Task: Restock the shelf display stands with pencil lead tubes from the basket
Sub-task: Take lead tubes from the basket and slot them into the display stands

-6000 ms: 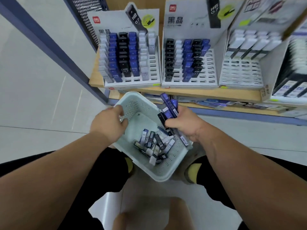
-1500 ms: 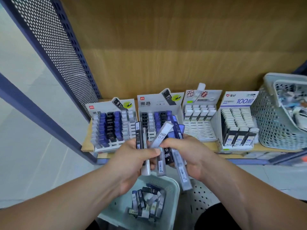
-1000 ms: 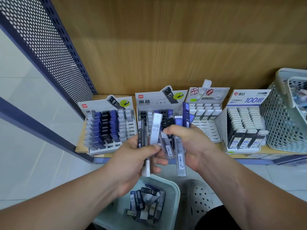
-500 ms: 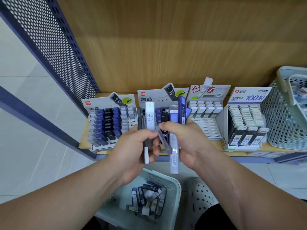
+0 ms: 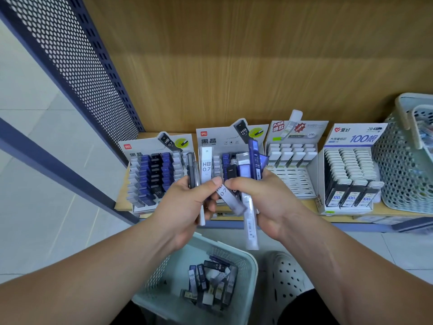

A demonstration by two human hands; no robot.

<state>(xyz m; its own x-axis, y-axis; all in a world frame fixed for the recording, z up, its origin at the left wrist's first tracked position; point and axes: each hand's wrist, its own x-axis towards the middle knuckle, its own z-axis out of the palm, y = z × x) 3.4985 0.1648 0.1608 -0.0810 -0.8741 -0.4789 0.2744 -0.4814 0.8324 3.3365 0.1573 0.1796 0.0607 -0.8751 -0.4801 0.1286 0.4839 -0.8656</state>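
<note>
My left hand [image 5: 187,207] grips a few pencil lead tubes upright, among them a white HB 0.7 tube [image 5: 206,166] and a dark one [image 5: 191,171]. My right hand [image 5: 269,198] holds a fan of several tubes [image 5: 250,160], blue, black and clear, and one clear tube [image 5: 251,226] hangs down from it. Both thumbs pinch a tilted grey tube [image 5: 228,195] between the hands. Below, the pale green basket [image 5: 251,273] holds several more tubes [image 5: 210,280]. On the shelf behind stand the display stands [image 5: 154,174], the second stand [image 5: 220,141] partly hidden by my hands.
Two more stands with white-capped tubes sit to the right, one half-filled [image 5: 293,160] and one labelled 100 [image 5: 349,170]. A perforated basket [image 5: 407,165] stands at the shelf's far right. A perforated metal panel [image 5: 77,66] bounds the left. A white clog [image 5: 285,280] is by the basket.
Six seconds ago both hands were in the basket; they have risen in front of the stands with tubes. Over the last second the tilted grey tube has come between both thumbs.
</note>
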